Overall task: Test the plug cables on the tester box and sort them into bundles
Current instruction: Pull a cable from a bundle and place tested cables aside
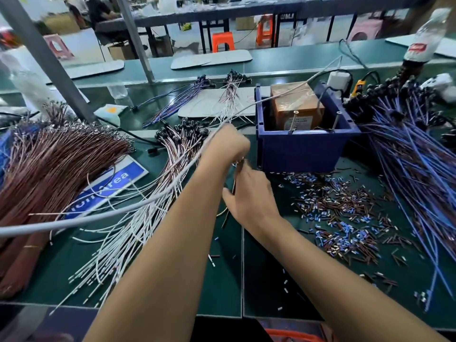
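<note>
My left hand (228, 145) is curled into a fist in the middle of the green bench, just left of the blue bin (303, 151) that holds the brown tester box (294, 106). Right below it, my right hand (250, 196) pinches a thin brown plug cable (234, 185) that runs up into the left fist and hangs down past my wrist. A fan of white-and-pink cables with black plugs (172, 159) lies to the left of my hands. Blue cables (407, 154) are heaped on the right. A thick brown wire bundle (49, 166) lies at the far left.
Cut sleeve bits (345, 218) litter the mat right of my hands. Two small sorted bundles, blue (182, 99) and white-pink (232, 91), lie at the back. A grey cord (74, 220) crosses the view. A blue sign (113, 185), a steel post (44, 58) and a bottle (424, 38) stand around.
</note>
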